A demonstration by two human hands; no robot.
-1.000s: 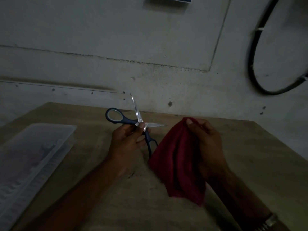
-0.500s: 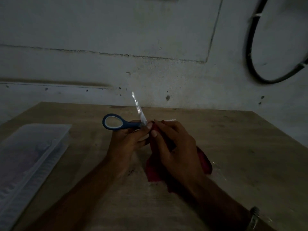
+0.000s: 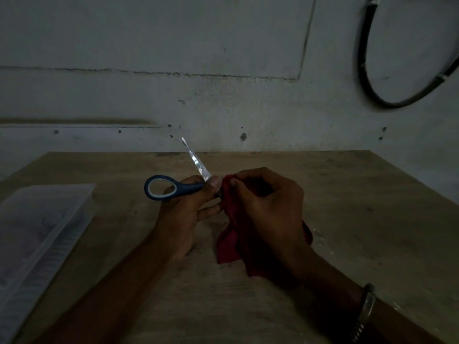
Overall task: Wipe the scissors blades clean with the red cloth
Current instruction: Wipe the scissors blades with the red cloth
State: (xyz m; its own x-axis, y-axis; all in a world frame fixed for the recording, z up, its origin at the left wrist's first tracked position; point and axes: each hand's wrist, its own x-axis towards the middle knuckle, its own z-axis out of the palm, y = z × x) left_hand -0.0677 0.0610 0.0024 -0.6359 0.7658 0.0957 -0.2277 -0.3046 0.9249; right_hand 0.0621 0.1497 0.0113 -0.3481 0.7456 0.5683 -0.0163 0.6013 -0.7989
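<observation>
My left hand (image 3: 185,212) grips blue-handled scissors (image 3: 173,188) at the pivot, above the wooden table (image 3: 360,194). The scissors are spread apart: one steel blade (image 3: 196,161) points up and away, one handle loop sticks out to the left. The other blade is hidden inside the red cloth (image 3: 231,234). My right hand (image 3: 268,207) pinches the cloth around that blade, right beside the left thumb. The rest of the cloth hangs down under my right palm onto the table.
A clear plastic lidded box (image 3: 37,239) lies on the table's left side. A grey wall rises just behind the table's far edge, with a black cable loop (image 3: 367,78) at the upper right. A metal watch (image 3: 365,311) is on my right wrist.
My right hand has brought the red cloth from the right up against the scissors and closed it over the sideways blade. The scissors have stayed in the left hand, lowered slightly.
</observation>
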